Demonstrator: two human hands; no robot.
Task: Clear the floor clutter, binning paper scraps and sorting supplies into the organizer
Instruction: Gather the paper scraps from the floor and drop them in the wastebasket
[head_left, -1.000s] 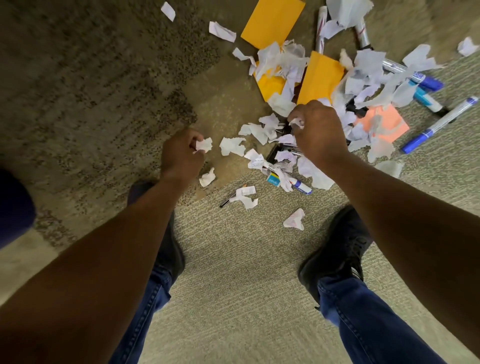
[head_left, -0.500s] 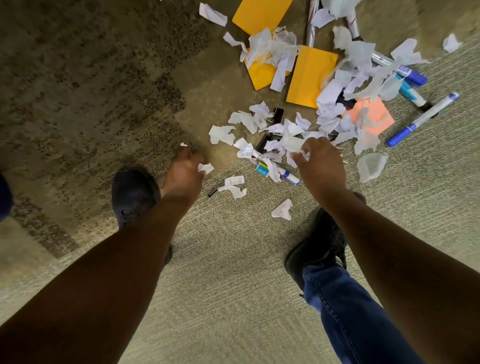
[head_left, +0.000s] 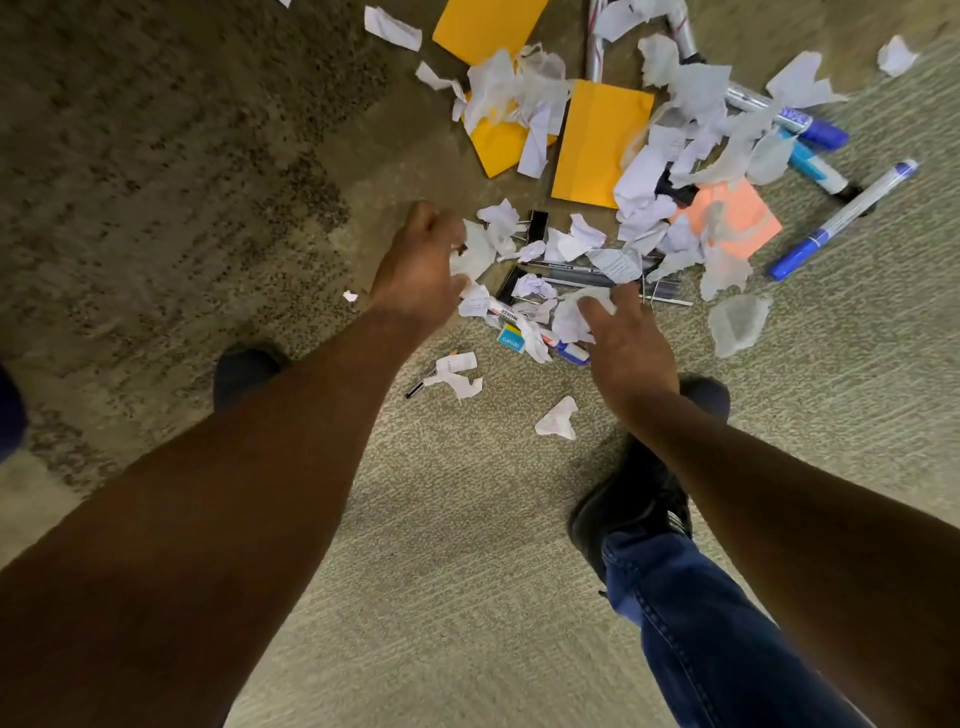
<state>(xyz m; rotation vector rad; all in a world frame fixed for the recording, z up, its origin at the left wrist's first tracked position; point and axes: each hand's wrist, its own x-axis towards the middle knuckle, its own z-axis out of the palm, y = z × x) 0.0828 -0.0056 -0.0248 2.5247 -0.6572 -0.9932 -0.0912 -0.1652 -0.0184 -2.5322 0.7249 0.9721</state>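
Torn white paper scraps (head_left: 670, 171) lie scattered over the carpet among markers and pens. My left hand (head_left: 421, 265) is curled around white scraps (head_left: 475, 257) at the pile's left edge. My right hand (head_left: 623, 343) reaches into the pile's near side, its fingers on a crumpled white scrap (head_left: 574, 317). Under the scraps lie a black pen (head_left: 566, 267), black binder clips (head_left: 537, 223) and a marker with a blue cap (head_left: 571, 353). Whether the right hand's fingers close on the scrap is hidden.
Yellow envelopes (head_left: 600, 143) and an orange sticky note (head_left: 737, 218) lie further out. Blue markers (head_left: 841, 218) sit at the right. Loose scraps (head_left: 557, 418) and a small black pen (head_left: 421, 384) lie near my black shoes (head_left: 631, 504). No bin or organizer is in view.
My left hand moved forward and right from the lone scrap to the pile's left edge. My right hand stayed at the pile's near side, and the view shifted closer.
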